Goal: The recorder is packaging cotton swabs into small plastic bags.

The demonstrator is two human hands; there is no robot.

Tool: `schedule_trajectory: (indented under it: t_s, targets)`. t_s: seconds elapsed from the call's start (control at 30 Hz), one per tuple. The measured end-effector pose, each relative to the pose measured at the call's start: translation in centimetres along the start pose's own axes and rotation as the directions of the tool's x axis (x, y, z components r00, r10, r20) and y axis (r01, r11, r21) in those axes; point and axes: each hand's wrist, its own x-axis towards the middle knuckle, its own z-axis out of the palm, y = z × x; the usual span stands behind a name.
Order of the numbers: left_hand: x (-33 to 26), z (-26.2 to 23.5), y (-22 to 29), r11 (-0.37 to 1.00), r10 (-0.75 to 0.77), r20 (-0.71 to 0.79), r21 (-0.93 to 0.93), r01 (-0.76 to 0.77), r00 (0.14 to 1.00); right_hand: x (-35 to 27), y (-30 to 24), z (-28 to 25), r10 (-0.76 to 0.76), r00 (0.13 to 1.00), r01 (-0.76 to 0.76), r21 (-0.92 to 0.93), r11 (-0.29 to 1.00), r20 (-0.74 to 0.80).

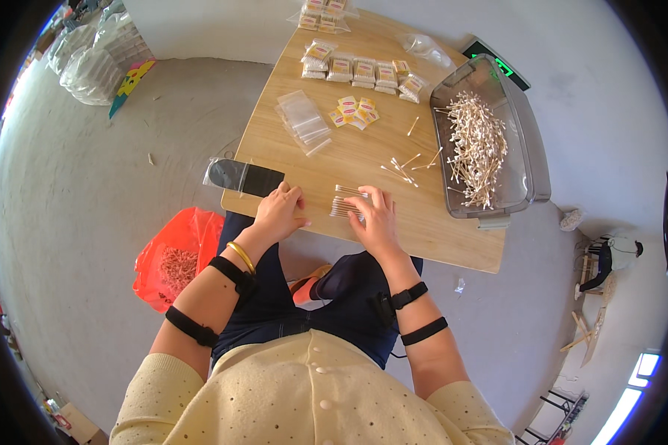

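Nothing legible (printed cards (346,104) blurred).

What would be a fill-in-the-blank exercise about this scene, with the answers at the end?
The ____ hand touches the row of swabs.
The bracelet is on the ____ arm.
The bag beside the left leg is ____.
The bin stands at the table's ____ side.
Missing words: right; left; red; right.
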Motion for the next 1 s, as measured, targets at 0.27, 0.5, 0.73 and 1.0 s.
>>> schedule_trajectory:
  t_s: [0.27, 0.5, 0.73, 1.0]
  targets:
    - [0.1, 0.1, -0.2, 1.000, 0.000, 0.002, -0.002, 0.000, 1.000, 0.3, 0.0, 0.1, 0.004, 1.000, -0.004, 0.006, 1.000, -0.001]
    - [0.2, 0.0, 0.1, 1.000, -0.011, 0.020, 0.004, 0.010, 1.000, 1.3, 1.3, 0.7, -0.009, 0.997, 0.007, -0.032, 0.999, -0.082]
    - [0.1, 0.0, 0.0, 1.000, 0.001, 0.013, -0.002, -0.001, 1.000, 1.6, 1.2, 0.6, 0.021, 1.000, -0.021, -0.032, 0.999, -0.022]
    - [0.2, 0.3, -0.1, 1.000, 0.012, -0.019, -0.003, -0.012, 1.000, 1.7, 1.8, 1.1, 0.038, 0.997, -0.041, -0.050, 0.998, -0.063]
